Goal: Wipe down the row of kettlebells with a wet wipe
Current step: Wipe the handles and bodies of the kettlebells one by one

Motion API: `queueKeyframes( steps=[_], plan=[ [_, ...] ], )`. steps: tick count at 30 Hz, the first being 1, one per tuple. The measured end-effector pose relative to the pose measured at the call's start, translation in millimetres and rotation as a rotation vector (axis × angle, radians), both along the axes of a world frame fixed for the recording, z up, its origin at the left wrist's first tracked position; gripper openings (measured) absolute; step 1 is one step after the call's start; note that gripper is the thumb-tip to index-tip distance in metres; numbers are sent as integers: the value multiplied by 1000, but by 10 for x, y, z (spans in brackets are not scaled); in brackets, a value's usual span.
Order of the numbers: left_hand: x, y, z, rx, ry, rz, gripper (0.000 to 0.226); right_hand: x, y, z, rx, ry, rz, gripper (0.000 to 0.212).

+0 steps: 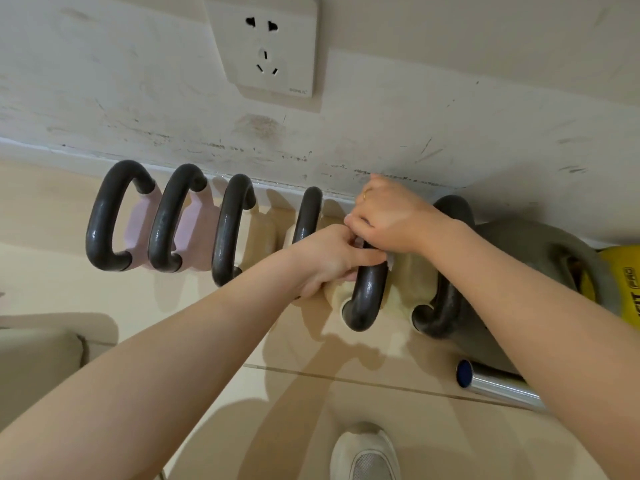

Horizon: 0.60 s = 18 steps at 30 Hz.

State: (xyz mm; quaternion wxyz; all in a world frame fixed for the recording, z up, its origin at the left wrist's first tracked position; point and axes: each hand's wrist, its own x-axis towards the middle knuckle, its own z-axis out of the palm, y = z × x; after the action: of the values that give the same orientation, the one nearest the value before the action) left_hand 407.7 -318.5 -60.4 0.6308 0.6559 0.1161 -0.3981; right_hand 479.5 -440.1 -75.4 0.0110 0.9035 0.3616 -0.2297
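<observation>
My wipe is bunched against the black handle of the 5th kettlebell from the left, only small white bits of it showing between my fingers. My right hand curls over the top of that handle, pinching the wipe to it. My left hand grips the same handle from the side, fingers curled round it and touching the right. The row stands on the floor along the wall: 2 pink bells, 3 beige, then 1 grey, 6 handles in all. Past the grey sits a yellow one with lettering I cannot read fully. A socket is on the wall, a chrome bar lies near, and my shoe shows below.
</observation>
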Motion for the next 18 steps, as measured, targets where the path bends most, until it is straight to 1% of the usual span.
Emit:
queueKeyframes(
  steps=[1,3,5,6,7,9,10,11,12,13,14,15,16,17,18],
  plan=[
    [-2,-27,2,6,-4,19,6,15,-49,-6,9,-2,-17,54],
    [-34,-50,-24,-2,17,35,3,-36,-96,63,94,-22,-146,61],
    [-86,-18,-29,-13,39,80,14,-174,-42,133,121,-75,-168,63],
    [-100,18,-24,8,24,95,20,-245,6,133,91,-89,-120,64],
    [-110,69,-28,77,-8,100,27,-328,49,135,52,-112,-35,65],
    [-117,176,-47,201,-53,127,50,-423,46,161,-47,-132,134,65],
    [-123,205,-42,186,-47,155,57,-415,-4,171,-77,-119,162,63],
    [-131,218,-43,148,-39,183,60,-415,-54,192,-74,-113,130,61],
    [-142,227,-50,115,-27,219,59,-451,-67,208,-52,-135,78,59],
    [-152,224,-53,76,-7,265,53,-533,-43,224,-39,-196,48,59],
    [-162,213,-38,35,16,313,40,-638,12,215,-59,-248,58,60],
    [-164,201,-16,-5,45,346,22,-741,90,223,-129,-250,126,60],
    [-164,190,9,-33,60,359,12,-854,138,186,-206,-239,248,60],
    [-162,189,17,-41,75,376,15,-946,149,155,-274,-213,336,60],
    [-163,187,18,-42,80,378,15,-973,148,165,-295,-223,377,59]
  ],
)
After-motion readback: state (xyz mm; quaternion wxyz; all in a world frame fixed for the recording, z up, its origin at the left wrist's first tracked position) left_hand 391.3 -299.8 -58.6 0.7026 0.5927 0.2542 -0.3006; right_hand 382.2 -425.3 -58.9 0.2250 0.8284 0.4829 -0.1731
